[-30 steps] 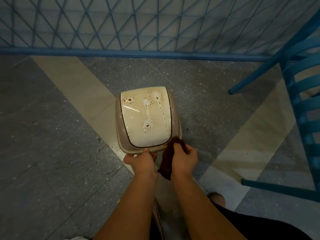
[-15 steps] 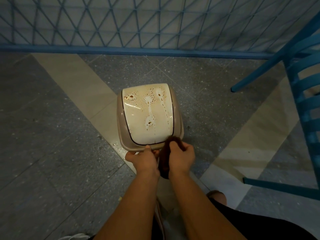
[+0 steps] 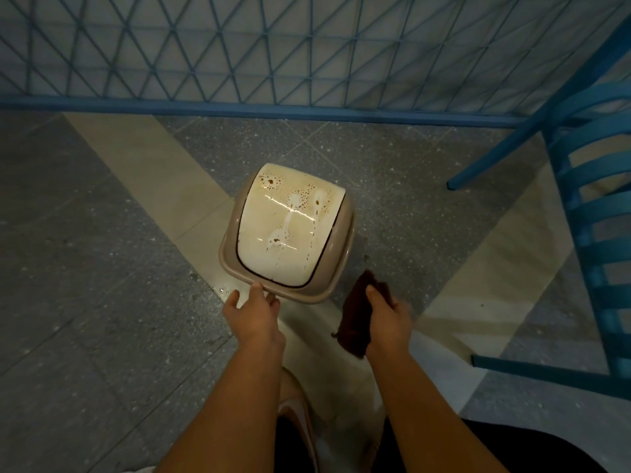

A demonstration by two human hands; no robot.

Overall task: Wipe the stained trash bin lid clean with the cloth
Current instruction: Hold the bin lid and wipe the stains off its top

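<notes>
A small beige trash bin stands on the floor in the middle of the head view. Its cream swing lid carries brown splatter stains and drip lines, mostly on the far half. My left hand holds the near rim of the bin, thumb on top. To the right of the bin and apart from it, my right hand grips a dark brown cloth, which hangs down beside the wrist.
A blue lattice fence runs across the back. A blue slatted chair stands at the right, its legs reaching toward the bin. The floor is grey terrazzo with pale stripes. My legs and shoes show below.
My right hand has swung the cloth out to the right, away from the bin's near rim. The bin has turned slightly. My left hand stays on the rim.
</notes>
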